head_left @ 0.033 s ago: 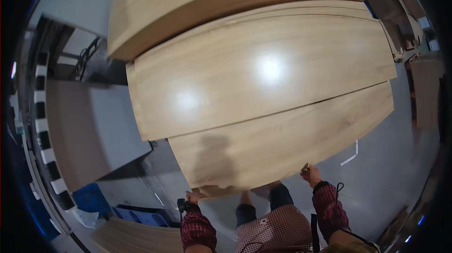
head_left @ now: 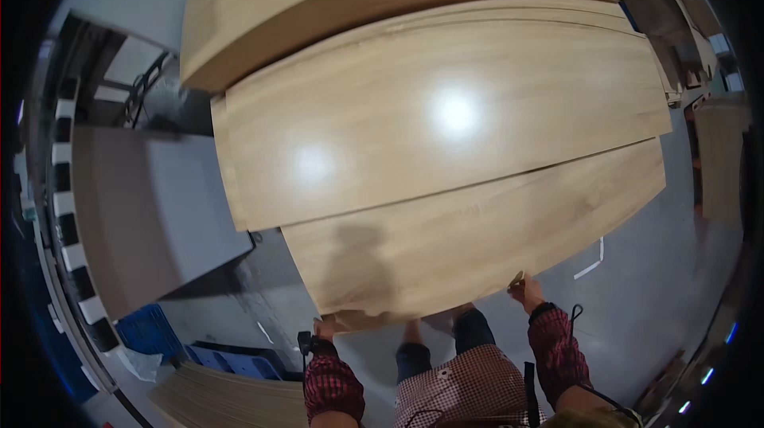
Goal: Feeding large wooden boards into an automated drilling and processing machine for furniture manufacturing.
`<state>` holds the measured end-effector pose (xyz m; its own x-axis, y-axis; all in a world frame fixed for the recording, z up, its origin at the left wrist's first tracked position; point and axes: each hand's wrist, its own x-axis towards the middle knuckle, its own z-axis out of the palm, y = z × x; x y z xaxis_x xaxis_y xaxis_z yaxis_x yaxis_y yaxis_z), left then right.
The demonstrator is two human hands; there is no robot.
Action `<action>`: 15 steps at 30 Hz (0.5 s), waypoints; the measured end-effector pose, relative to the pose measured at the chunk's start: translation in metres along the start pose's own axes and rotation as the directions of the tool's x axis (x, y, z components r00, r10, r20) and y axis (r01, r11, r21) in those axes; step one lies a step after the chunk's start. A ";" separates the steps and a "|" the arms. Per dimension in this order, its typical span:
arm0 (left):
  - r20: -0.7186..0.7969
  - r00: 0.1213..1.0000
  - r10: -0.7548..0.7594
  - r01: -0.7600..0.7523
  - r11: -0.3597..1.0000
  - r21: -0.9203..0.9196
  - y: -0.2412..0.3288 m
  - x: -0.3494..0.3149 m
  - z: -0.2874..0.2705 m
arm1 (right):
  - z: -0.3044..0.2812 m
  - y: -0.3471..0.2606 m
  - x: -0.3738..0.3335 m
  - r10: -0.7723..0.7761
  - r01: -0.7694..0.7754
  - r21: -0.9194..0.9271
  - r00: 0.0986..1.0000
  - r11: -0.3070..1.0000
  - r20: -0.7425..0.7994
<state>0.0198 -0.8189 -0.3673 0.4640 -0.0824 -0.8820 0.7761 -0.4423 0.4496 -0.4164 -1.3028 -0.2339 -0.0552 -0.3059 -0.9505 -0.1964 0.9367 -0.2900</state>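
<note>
1. Nearest, the left hand (head_left: 325,326) is closed on the near board's edge beside its left corner.
2. The right hand (head_left: 524,293) pinches the same edge well inward of the right corner — its fingertips are small and dark in this view, so I cannot tell how far they reach underneath.
3. The near board (head_left: 485,225), pale and wood-grained, lies flat in front of the person's legs, its far side meeting the wide board beyond. It looks stiff and fairly heavy for two bare hands, with a smooth face that would give fingers little friction. The better hold is on the edge, thumbs above and fingers below, hands spread wide so that neither end sags or swings. Corners and edges look the likeliest parts to chip — they deserve a gentle touch.
4. Beyond it, the wide board (head_left: 374,141) shows the same grain and a glossy glare; it should be just as slick, and broader to balance.
5. Farthest, a thick pale stack (head_left: 398,4) shows a brown side; as a whole, it would probably be far too heavy to shift by hand.
</note>
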 end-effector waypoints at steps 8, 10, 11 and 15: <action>0.127 0.902 0.413 -0.046 -0.199 0.979 0.015 -0.044 0.092 | -0.020 0.019 0.023 -0.105 0.112 0.046 0.984 0.993 -0.144; 0.182 0.886 0.427 -0.111 -0.185 0.977 0.018 -0.047 0.057 | -0.002 0.021 0.038 -0.080 0.098 0.232 0.993 0.968 -0.084; 0.242 0.878 0.413 -0.178 -0.187 0.966 0.018 -0.048 0.042 | 0.004 0.024 0.039 -0.071 0.085 0.236 0.995 0.968 -0.066; 0.250 0.940 0.232 -0.265 0.959 0.104 -0.001 -0.062 0.053 | -0.026 0.033 0.034 -0.018 0.025 0.173 0.999 0.985 -0.044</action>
<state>-0.0325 -0.8603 -0.3205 0.5097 -0.4034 -0.7599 0.5768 -0.4951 0.6498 -0.4501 -1.2871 -0.2722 -0.0952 -0.3297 -0.9393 -0.0254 0.9441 -0.3288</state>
